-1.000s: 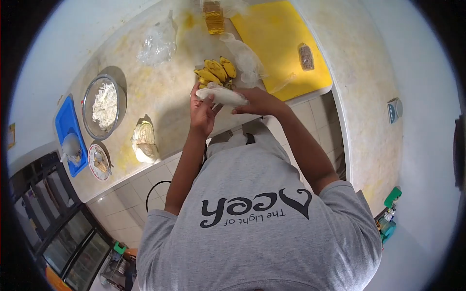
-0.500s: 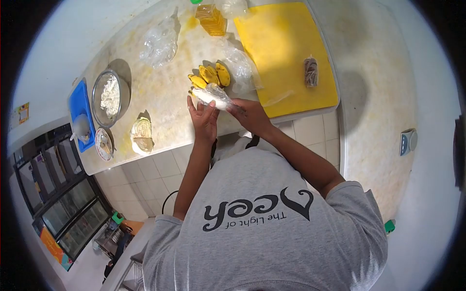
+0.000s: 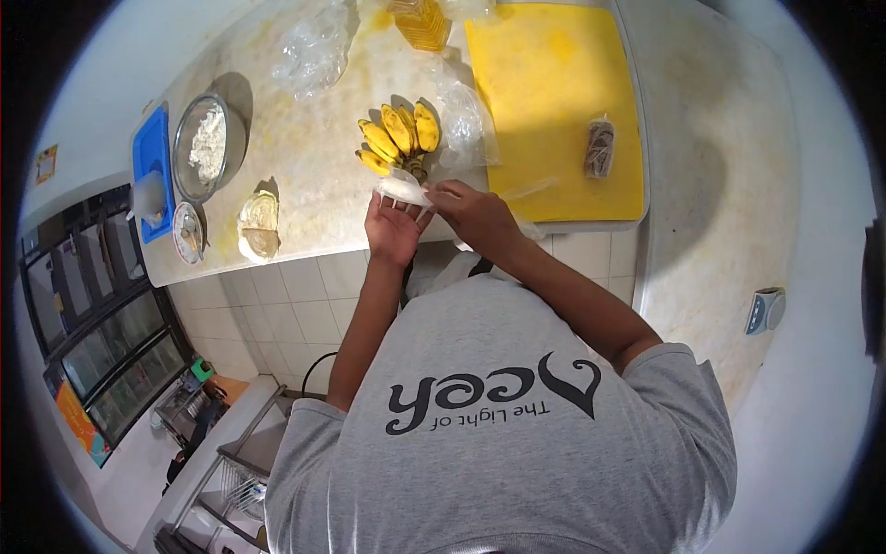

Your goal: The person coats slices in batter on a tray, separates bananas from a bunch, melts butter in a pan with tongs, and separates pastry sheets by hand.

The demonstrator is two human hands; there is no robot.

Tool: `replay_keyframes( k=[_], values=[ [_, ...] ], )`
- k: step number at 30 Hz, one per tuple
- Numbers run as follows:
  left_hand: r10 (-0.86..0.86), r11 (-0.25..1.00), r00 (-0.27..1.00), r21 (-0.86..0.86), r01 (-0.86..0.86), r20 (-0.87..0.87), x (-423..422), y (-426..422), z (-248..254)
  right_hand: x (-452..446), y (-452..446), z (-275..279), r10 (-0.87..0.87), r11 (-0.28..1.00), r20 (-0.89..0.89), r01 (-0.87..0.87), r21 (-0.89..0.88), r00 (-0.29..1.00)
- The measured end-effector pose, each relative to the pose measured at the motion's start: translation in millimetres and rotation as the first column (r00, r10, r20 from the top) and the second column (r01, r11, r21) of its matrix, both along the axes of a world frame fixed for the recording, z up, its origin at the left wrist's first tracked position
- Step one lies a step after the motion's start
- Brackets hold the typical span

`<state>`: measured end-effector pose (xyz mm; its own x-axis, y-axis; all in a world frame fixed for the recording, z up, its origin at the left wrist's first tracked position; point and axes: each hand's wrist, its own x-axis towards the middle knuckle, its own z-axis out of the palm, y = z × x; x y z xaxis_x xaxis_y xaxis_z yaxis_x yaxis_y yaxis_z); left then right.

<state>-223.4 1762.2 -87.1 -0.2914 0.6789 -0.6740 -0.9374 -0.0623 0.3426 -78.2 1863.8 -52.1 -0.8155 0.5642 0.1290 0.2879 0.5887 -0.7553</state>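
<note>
A small clear plastic bag of white contents (image 3: 402, 191) is held between my two hands at the table's near edge. My left hand (image 3: 394, 233) is palm up beneath it, with the bag resting in the fingers. The fingers of my right hand (image 3: 474, 218) are closed on the bag's right end. Just beyond the bag lies a bunch of yellow bananas (image 3: 399, 131). A crumpled clear plastic bag (image 3: 463, 125) sits to the right of the bananas.
A yellow cutting board (image 3: 544, 102) holds a wrapped brown packet (image 3: 599, 148). On the left are a cut cabbage (image 3: 258, 227), a bowl of white shreds or flour (image 3: 209, 148), a small plate (image 3: 188, 233) and a blue tray (image 3: 152, 138). An oil bottle (image 3: 421, 24) and a scale (image 3: 765, 311) also show.
My left hand has turned palm up under the bag, its thumb off the top. The bag has come nearer to me, uncovering more of the bananas. The camera view has shifted slightly.
</note>
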Motion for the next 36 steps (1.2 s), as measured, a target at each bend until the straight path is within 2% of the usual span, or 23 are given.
replay_keyframes(
  k=[1,6,7,9,11,14,18,21,24,27,29,30,36],
  values=[
    [0.011,1.0,0.999,-0.004,-0.01,0.035,0,-1,-4,0,1,6,0.014,1.0,0.033,-0.015,0.027,0.999],
    [-0.064,0.933,0.99,0.358,0.015,0.124,-16,-15,-53,-11,-4,22,0.036,0.995,0.155,-0.05,0.087,0.987],
    [-0.084,0.9,0.987,0.436,0.016,0.139,-22,-19,-63,-13,-5,20,0.034,0.995,0.114,-0.044,0.088,0.993],
    [-0.03,0.945,0.997,0.328,0.005,0.07,-28,-22,-54,-19,-5,11,0.039,0.995,0.028,-0.042,0.092,0.999],
    [0.041,0.983,0.998,0.179,-0.047,0.04,-35,-25,-46,-23,-2,7,0.077,0.994,0.054,-0.081,0.069,0.996],
    [0.094,0.994,0.996,0.062,-0.094,-0.005,-50,-35,-42,-30,-7,2,0.128,0.991,0.123,-0.131,0.022,0.984],
    [-0.031,0.998,0.998,0.055,0.035,-0.063,-71,-49,-41,-47,-14,10,0.146,0.989,0.143,-0.149,0.012,0.979],
    [-0.158,0.981,0.982,0.095,0.168,-0.102,-83,-55,-36,-64,-17,3,0.126,0.992,-0.056,-0.124,0.032,0.99],
    [-0.237,0.946,0.971,0.222,0.236,-0.02,-101,-61,-47,-78,-22,29,0.117,0.977,-0.071,-0.128,-0.169,0.991],
    [-0.292,0.922,0.956,0.264,0.282,-0.003,-114,-65,-51,-81,-19,30,0.093,0.985,0.33,-0.039,-0.169,0.939],
    [-0.344,0.91,0.939,0.235,0.341,-0.03,-119,-64,-45,-78,-17,36,0.116,0.951,0.426,0.024,-0.31,0.897],
    [-0.37,0.904,0.928,0.215,0.37,-0.041,-120,-64,-43,-75,-18,38,0.134,0.923,0.469,0.062,-0.381,0.873],
    [-0.423,0.889,0.906,0.191,0.417,-0.008,-128,-50,-40,-52,-22,48,0.15,0.844,0.473,0.136,-0.518,0.868]
  ],
)
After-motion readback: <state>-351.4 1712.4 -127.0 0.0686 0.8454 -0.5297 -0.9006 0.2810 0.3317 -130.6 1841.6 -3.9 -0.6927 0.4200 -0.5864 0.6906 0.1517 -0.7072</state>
